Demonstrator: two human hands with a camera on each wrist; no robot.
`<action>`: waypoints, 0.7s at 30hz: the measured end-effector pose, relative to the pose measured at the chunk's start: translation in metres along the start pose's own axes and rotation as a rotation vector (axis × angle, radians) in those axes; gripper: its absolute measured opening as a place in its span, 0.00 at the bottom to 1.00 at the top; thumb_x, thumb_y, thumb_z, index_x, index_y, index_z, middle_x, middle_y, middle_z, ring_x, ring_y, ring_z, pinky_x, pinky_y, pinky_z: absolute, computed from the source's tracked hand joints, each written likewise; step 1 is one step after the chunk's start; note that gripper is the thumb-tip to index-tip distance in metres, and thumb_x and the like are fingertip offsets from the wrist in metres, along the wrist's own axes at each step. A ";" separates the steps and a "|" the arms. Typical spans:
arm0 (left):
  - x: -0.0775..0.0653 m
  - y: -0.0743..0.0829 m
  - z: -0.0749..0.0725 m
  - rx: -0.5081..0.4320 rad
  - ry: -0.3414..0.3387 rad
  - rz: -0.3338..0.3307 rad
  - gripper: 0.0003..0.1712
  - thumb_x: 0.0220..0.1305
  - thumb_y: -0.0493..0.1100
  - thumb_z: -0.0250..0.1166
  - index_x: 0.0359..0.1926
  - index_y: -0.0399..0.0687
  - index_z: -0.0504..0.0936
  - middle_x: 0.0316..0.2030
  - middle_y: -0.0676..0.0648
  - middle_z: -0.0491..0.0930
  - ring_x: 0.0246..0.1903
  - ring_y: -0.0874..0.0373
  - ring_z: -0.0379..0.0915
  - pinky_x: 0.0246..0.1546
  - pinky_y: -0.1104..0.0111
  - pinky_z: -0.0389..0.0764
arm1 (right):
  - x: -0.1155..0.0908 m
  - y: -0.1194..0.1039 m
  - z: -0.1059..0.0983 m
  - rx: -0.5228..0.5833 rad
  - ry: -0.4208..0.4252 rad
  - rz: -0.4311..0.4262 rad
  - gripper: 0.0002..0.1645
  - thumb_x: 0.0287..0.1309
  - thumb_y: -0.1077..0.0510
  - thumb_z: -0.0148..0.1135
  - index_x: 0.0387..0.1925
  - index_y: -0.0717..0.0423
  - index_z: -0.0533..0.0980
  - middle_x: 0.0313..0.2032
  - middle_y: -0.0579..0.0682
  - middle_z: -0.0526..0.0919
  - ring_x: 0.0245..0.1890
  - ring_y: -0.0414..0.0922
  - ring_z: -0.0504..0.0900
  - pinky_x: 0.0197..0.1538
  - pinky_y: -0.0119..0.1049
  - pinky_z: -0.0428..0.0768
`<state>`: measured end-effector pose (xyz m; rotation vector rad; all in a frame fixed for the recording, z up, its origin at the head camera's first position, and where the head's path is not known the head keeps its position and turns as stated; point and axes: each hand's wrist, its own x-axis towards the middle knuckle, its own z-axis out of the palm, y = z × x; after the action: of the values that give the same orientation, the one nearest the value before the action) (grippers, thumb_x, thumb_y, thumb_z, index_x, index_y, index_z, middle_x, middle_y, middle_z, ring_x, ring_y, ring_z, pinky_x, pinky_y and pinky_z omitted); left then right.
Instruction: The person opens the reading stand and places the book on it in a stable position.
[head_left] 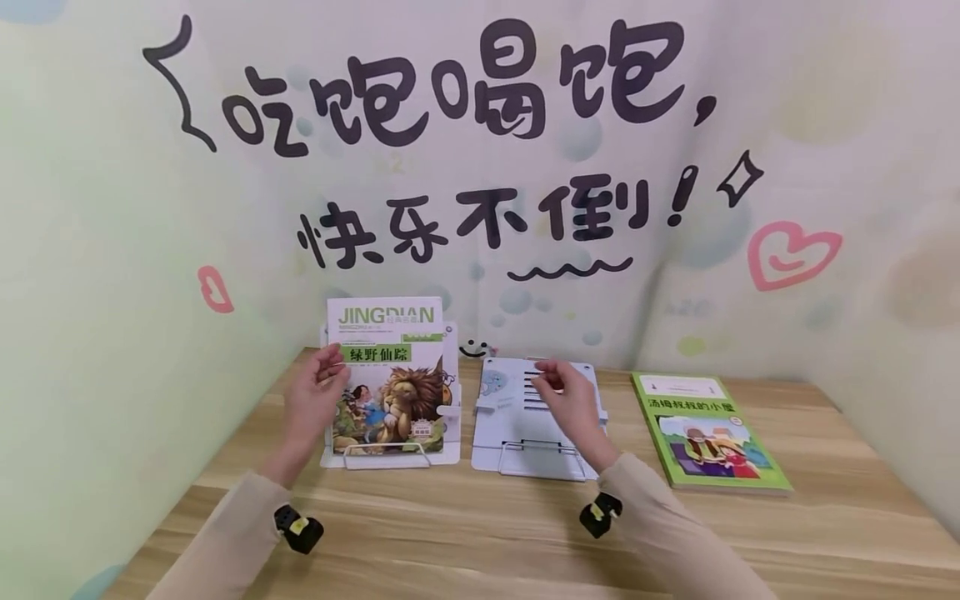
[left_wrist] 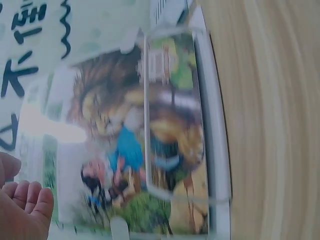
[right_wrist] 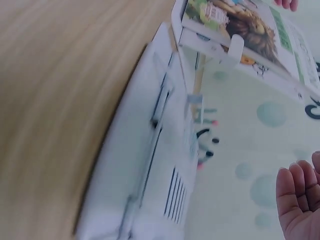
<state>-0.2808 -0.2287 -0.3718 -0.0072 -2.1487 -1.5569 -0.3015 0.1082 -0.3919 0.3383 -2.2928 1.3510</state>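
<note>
A picture book (head_left: 397, 408) with a lion and a girl on its cover stands propped on a pale bookstand (head_left: 452, 450), behind a white wire page holder (left_wrist: 146, 110). Beside the book's left edge is my left hand (head_left: 317, 387), fingers loosely bent and nothing in them; the left wrist view shows its bent fingers (left_wrist: 32, 197) near the book's upper part. My right hand (head_left: 573, 404) hovers in front of a second, light blue bookstand (head_left: 498, 425), which carries no book. Its fingers (right_wrist: 295, 187) are loosely curled around nothing.
On the right of the wooden table (head_left: 480, 533) lies a green-edged book (head_left: 712, 446), cover up. A printed curtain (head_left: 825, 167) with large dark characters hangs right behind the table. Small side clips (right_wrist: 235, 48) stick out from the left stand.
</note>
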 end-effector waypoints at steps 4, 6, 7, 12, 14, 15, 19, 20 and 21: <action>-0.013 0.009 0.022 -0.050 -0.080 0.034 0.23 0.61 0.30 0.59 0.59 0.33 0.70 0.52 0.34 0.75 0.43 0.67 0.71 0.43 0.85 0.74 | -0.011 0.015 -0.024 -0.011 -0.004 0.078 0.11 0.55 0.68 0.62 0.41 0.65 0.77 0.31 0.56 0.81 0.30 0.44 0.77 0.33 0.25 0.77; -0.020 0.012 0.035 -0.059 -0.125 0.058 0.23 0.61 0.30 0.60 0.58 0.33 0.71 0.51 0.34 0.76 0.44 0.62 0.73 0.43 0.83 0.75 | -0.017 0.022 -0.033 -0.033 -0.021 0.132 0.11 0.56 0.67 0.61 0.43 0.65 0.77 0.32 0.56 0.81 0.31 0.44 0.77 0.33 0.24 0.77; -0.024 0.013 0.042 -0.058 -0.154 0.066 0.22 0.61 0.31 0.60 0.57 0.34 0.71 0.50 0.35 0.76 0.44 0.59 0.74 0.43 0.82 0.75 | -0.020 0.025 -0.038 -0.043 -0.031 0.159 0.11 0.57 0.67 0.61 0.43 0.64 0.77 0.33 0.56 0.81 0.31 0.44 0.76 0.32 0.23 0.77; -0.048 0.016 0.079 -0.065 -0.298 0.056 0.20 0.58 0.31 0.62 0.54 0.34 0.75 0.46 0.36 0.80 0.43 0.49 0.78 0.41 0.77 0.78 | -0.033 0.036 -0.055 -0.068 -0.070 0.245 0.11 0.59 0.66 0.60 0.43 0.64 0.77 0.34 0.56 0.80 0.32 0.44 0.76 0.32 0.24 0.76; -0.057 0.015 0.093 -0.055 -0.352 0.052 0.19 0.57 0.30 0.63 0.52 0.32 0.76 0.43 0.36 0.80 0.41 0.48 0.78 0.39 0.76 0.79 | -0.038 0.039 -0.059 -0.062 -0.093 0.275 0.11 0.59 0.65 0.60 0.43 0.65 0.76 0.34 0.56 0.80 0.32 0.44 0.76 0.32 0.25 0.77; -0.061 0.013 0.100 -0.046 -0.377 0.046 0.19 0.57 0.30 0.63 0.51 0.31 0.77 0.42 0.36 0.81 0.40 0.49 0.79 0.38 0.75 0.79 | -0.040 0.040 -0.061 -0.055 -0.105 0.291 0.11 0.58 0.66 0.60 0.43 0.65 0.76 0.34 0.56 0.79 0.32 0.44 0.75 0.32 0.25 0.77; -0.071 0.004 0.121 0.000 -0.477 0.031 0.17 0.56 0.31 0.64 0.48 0.28 0.77 0.39 0.36 0.82 0.37 0.48 0.79 0.37 0.72 0.80 | -0.048 0.046 -0.064 -0.038 -0.161 0.360 0.12 0.58 0.66 0.60 0.43 0.67 0.76 0.33 0.54 0.80 0.31 0.42 0.75 0.32 0.26 0.77; -0.073 0.002 0.125 0.006 -0.506 0.027 0.18 0.56 0.31 0.64 0.48 0.27 0.77 0.39 0.36 0.82 0.38 0.47 0.80 0.38 0.71 0.80 | -0.050 0.048 -0.065 -0.033 -0.176 0.374 0.12 0.58 0.66 0.60 0.43 0.67 0.76 0.32 0.54 0.79 0.31 0.42 0.75 0.32 0.26 0.77; -0.074 0.000 0.129 0.007 -0.535 0.019 0.18 0.56 0.31 0.64 0.48 0.26 0.76 0.39 0.35 0.81 0.39 0.46 0.79 0.39 0.70 0.80 | -0.052 0.049 -0.065 -0.029 -0.194 0.383 0.11 0.57 0.67 0.59 0.43 0.68 0.76 0.32 0.54 0.79 0.30 0.42 0.75 0.31 0.27 0.77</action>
<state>-0.2637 -0.0935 -0.4308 -0.4921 -2.5381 -1.6749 -0.2609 0.1879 -0.4277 0.0173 -2.6343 1.5175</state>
